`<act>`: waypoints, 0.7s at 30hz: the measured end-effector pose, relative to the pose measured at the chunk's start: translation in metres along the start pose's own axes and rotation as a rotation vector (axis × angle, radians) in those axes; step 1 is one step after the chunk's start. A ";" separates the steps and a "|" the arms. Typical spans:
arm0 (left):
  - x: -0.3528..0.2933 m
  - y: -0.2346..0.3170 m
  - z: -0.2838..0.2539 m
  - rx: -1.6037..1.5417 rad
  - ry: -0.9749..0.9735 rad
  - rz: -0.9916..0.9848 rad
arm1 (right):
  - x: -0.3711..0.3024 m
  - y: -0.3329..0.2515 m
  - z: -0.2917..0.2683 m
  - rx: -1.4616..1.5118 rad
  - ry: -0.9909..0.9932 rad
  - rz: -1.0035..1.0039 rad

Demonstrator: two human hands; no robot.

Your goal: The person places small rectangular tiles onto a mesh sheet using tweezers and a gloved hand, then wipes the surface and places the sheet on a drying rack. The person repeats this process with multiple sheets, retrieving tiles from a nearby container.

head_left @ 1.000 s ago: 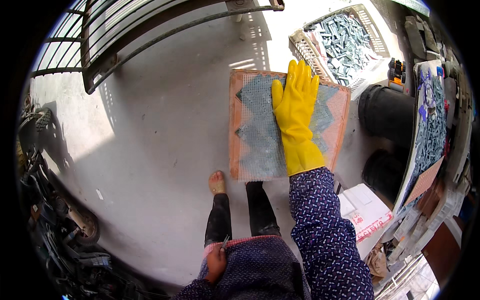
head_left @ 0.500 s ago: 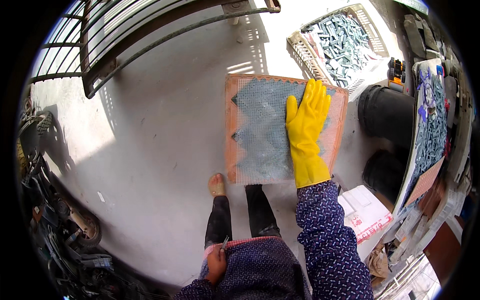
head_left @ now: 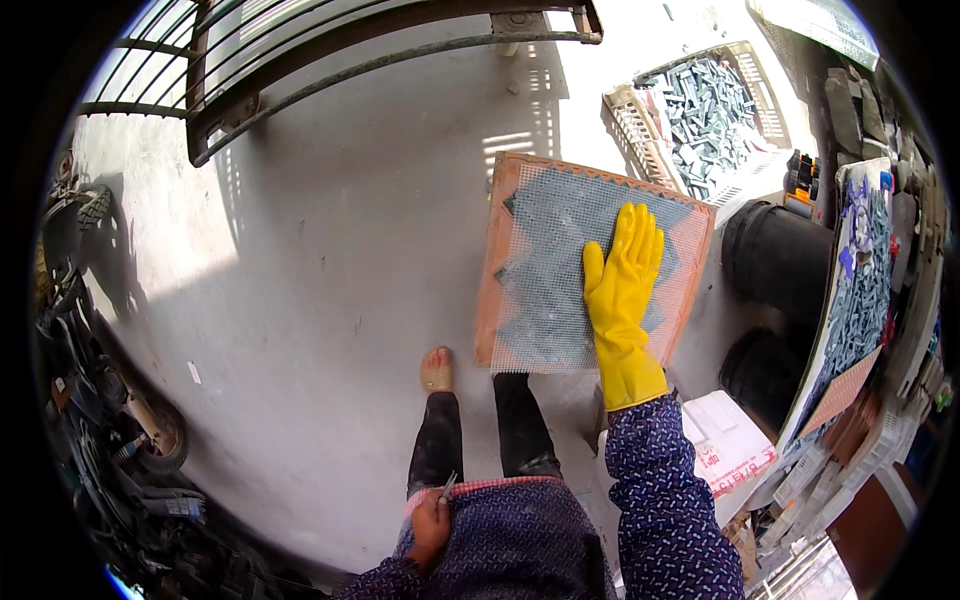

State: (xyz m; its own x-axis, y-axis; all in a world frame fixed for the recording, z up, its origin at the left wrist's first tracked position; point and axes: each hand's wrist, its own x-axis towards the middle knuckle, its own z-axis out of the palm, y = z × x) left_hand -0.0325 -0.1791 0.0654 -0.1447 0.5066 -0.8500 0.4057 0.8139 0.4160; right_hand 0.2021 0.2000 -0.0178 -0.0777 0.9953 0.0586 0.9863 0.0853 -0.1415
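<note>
My right hand (head_left: 622,275), in a yellow rubber glove, lies flat with fingers stretched on a white mesh sheet (head_left: 545,330). Beneath the mesh are grey-green mosaic tiles (head_left: 555,215) in a zigzag pattern, set in a square orange tray (head_left: 493,270). The tray is slightly turned, just beyond my legs; what supports it is hidden. My bare left hand (head_left: 430,530) is closed at my waist, by the apron's pink-checked edge. A small pointed metal tool (head_left: 449,484) sticks up from its fingers; its exact kind is too small to make out.
A cream plastic crate (head_left: 625,115) of loose grey tile pieces stands at far right. Black buckets (head_left: 765,250), a board of tile pieces (head_left: 865,270) and a white box (head_left: 725,440) line the right. A metal rack (head_left: 390,55) is far left; a motorbike (head_left: 150,440) stands left.
My gloved hand has slid toward me over the mesh, from near the tray's far edge to its middle. The tray is turned slightly clockwise. My left hand stays at my waist.
</note>
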 end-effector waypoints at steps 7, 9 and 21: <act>-0.001 -0.007 0.001 0.039 0.017 -0.018 | 0.019 -0.080 0.020 0.206 -0.108 -0.302; 0.002 0.009 -0.003 0.062 0.021 0.025 | -0.014 -0.085 0.006 0.295 -0.205 -0.417; 0.008 0.016 -0.001 0.103 -0.023 0.023 | 0.064 0.023 0.006 0.157 -0.001 -0.080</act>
State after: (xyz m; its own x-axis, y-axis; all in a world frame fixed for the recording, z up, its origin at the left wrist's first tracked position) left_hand -0.0278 -0.1614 0.0657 -0.1138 0.5167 -0.8486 0.4992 0.7682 0.4008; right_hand 0.2190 0.2655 -0.0233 -0.1551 0.9850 0.0751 0.9421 0.1704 -0.2888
